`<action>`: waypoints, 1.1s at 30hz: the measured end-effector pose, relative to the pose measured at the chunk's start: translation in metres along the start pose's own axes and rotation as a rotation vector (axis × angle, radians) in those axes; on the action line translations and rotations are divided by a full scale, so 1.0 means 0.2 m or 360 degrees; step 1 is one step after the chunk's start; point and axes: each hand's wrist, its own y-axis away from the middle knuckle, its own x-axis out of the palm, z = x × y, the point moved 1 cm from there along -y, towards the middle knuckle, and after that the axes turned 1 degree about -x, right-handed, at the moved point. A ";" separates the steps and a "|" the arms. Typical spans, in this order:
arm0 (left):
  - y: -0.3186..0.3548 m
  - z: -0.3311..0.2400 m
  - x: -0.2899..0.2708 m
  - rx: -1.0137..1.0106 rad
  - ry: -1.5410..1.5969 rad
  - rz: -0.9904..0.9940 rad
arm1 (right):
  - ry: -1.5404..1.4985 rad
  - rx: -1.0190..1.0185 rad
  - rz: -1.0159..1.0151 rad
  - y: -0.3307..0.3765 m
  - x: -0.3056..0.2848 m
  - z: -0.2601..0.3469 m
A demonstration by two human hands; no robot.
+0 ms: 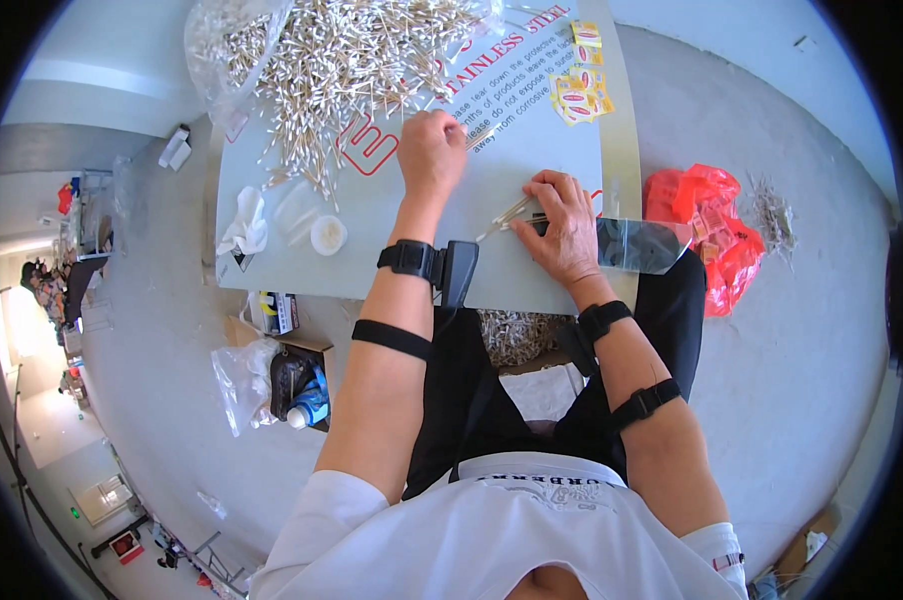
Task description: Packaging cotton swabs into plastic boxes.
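A large heap of cotton swabs covers the far left of the table, partly inside a clear plastic bag. My left hand is closed at the heap's right edge. A few thin pale swabs stick out beside its fingertips; the grip itself is mostly hidden. Nearer and to the right, my right hand rests low over the table. Its thumb and fingers close on a small bunch of cotton swabs, whose ends point left.
Yellow and white labels or packets lie at the far right. A dark clear-film pouch lies beside my right wrist. Left are a small round white container and crumpled white tissue. A red plastic bag is beyond the right edge; a box stands below left.
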 end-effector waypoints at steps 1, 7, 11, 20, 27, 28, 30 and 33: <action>-0.04 0.01 -0.01 -0.0152 0.0015 -0.0051 | -0.0005 -0.0010 -0.0006 0.00 0.00 0.01; -0.25 -0.12 -0.04 -0.0505 -0.0419 0.0086 | 0.0008 0.0005 -0.0002 0.01 -0.01 -0.01; -0.33 -0.02 0.00 -0.0587 -0.0472 0.0068 | -0.0008 -0.0001 -0.0003 0.00 0.00 0.00; -0.34 0.32 -0.02 -0.0921 0.0661 -0.0016 | -0.0032 -0.0009 -0.0018 -0.01 0.00 0.01; -0.14 0.26 -0.10 -0.1209 0.1320 -0.0017 | -0.0010 0.0014 -0.0020 0.01 -0.01 -0.02; -0.11 0.23 -0.10 -0.1157 0.1298 -0.0044 | -0.0014 0.0011 -0.0019 0.01 -0.01 -0.02; -0.05 0.20 -0.09 -0.0892 0.1060 -0.0039 | -0.0022 0.0005 -0.0017 0.01 0.00 -0.01; -0.01 0.15 -0.07 -0.0437 0.0557 0.0004 | -0.0058 0.0007 -0.0013 0.00 0.01 0.01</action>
